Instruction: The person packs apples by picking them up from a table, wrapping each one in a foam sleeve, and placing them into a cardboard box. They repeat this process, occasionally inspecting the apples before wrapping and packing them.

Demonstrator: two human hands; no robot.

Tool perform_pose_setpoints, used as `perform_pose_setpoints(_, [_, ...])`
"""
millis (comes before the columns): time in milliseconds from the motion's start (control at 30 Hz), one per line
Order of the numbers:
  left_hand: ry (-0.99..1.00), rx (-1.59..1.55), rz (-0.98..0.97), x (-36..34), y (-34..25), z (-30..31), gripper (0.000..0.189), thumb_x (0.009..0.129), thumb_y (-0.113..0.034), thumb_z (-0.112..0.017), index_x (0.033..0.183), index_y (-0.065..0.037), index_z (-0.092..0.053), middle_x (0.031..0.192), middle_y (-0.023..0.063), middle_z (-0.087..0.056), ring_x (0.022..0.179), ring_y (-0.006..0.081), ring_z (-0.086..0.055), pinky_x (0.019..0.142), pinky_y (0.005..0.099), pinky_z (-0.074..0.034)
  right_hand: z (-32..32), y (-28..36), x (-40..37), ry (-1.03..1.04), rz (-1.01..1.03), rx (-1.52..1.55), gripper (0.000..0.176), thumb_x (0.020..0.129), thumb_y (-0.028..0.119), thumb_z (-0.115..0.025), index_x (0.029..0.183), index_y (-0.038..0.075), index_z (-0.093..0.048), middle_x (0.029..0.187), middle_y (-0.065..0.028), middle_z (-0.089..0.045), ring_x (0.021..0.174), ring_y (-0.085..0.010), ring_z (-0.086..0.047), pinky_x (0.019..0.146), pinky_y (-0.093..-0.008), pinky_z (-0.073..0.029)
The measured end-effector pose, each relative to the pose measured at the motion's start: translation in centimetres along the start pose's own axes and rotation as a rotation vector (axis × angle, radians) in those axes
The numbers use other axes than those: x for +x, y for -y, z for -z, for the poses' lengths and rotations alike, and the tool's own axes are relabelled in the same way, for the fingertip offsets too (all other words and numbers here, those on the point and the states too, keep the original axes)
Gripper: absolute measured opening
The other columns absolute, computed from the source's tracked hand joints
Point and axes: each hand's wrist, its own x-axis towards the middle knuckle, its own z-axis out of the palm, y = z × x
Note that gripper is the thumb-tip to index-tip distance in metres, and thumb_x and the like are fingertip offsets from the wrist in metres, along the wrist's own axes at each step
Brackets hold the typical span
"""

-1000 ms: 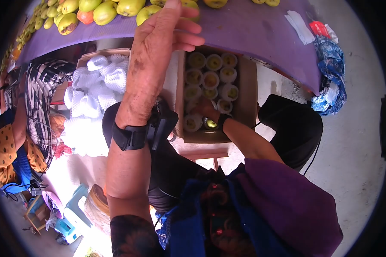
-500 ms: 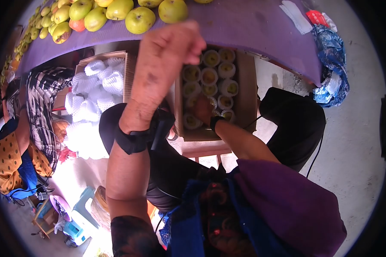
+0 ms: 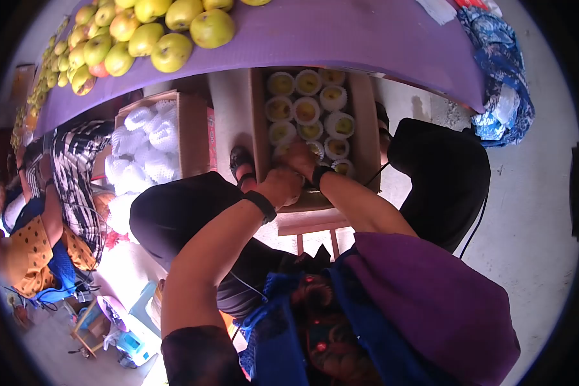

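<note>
Both hands at centre frame: left hand and right hand curled at cardboard box near end; grip contents hidden, cannot tell. Yellow-green fruits sit rowed in white foam nets.

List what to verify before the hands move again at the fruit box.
1. Left hand and right hand both at the near end of the box: ok.
2. Either hand holding a fruit: cannot tell.
3. Wrapped fruits seated in rows: ok.
4. Free slot under the hands: cannot tell.
5. Foam nets stocked in the side carton: ok.
</note>
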Motion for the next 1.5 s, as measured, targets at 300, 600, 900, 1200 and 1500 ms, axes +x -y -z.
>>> perform_pose_setpoints(300, [-0.138,0.092,-0.006,3.6,0.7,-5.9,0.040,0.090,-0.023,-0.041,0.123,-0.010,-0.059,0.126,0.0207,-0.056,0.124,0.0354,-0.047,0.104,0.0462,-0.034,0.5,-0.4,0.5,0.062,-0.023,-0.006,0.079,0.056,0.035,-0.081,0.118,-0.002,-0.049,0.114,-0.0226,-0.060,0.107,-0.0354,-0.059,0.089,-0.0416,-0.049])
perform_pose_setpoints(600, [0.022,-0.006,-0.025,3.2,0.6,-4.6,0.031,0.082,-0.023,-0.050,0.099,-0.007,-0.070,0.105,0.0156,-0.067,0.110,0.0282,-0.058,0.097,0.0392,-0.041,-1.0,-1.0,0.8,-0.037,0.027,0.040,0.073,0.056,0.032,-0.078,0.112,-0.005,-0.050,0.101,-0.0234,-0.064,0.100,-0.0360,-0.062,0.086,-0.0413,-0.050])
perform_pose_setpoints(900, [0.091,-0.145,0.032,2.4,0.2,-3.4,0.033,0.085,-0.027,-0.050,0.101,-0.005,-0.068,0.107,0.0162,-0.066,0.104,0.0291,-0.062,0.091,0.0391,-0.048,-1.3,0.2,-0.4,-0.057,-0.011,-0.013,0.078,0.061,0.035,-0.080,0.119,-0.003,-0.045,0.115,-0.0243,-0.056,0.107,-0.0382,-0.057,0.091,-0.0420,-0.048])
perform_pose_setpoints(1200, [0.006,-0.147,0.018,3.3,0.5,-5.2,0.041,0.087,-0.036,-0.052,0.111,-0.005,-0.064,0.117,0.0188,-0.062,0.110,0.0305,-0.059,0.095,0.0393,-0.046,-1.1,-0.5,-0.1,0.009,-0.053,0.056,0.082,0.057,0.035,-0.085,0.118,-0.003,-0.046,0.111,-0.0233,-0.058,0.103,-0.0361,-0.060,0.088,-0.0408,-0.051])
perform_pose_setpoints(1500, [-0.033,-0.184,0.055,4.3,1.0,-6.6,0.068,0.078,-0.048,-0.062,0.131,-0.007,-0.051,0.141,0.0277,-0.038,0.134,0.0420,-0.032,0.106,0.0447,-0.035,-1.1,-1.9,1.5,0.115,0.025,0.100,0.074,0.053,0.025,-0.084,0.111,-0.008,-0.053,0.105,-0.0261,-0.063,0.098,-0.0353,-0.064,0.082,-0.0400,-0.053])
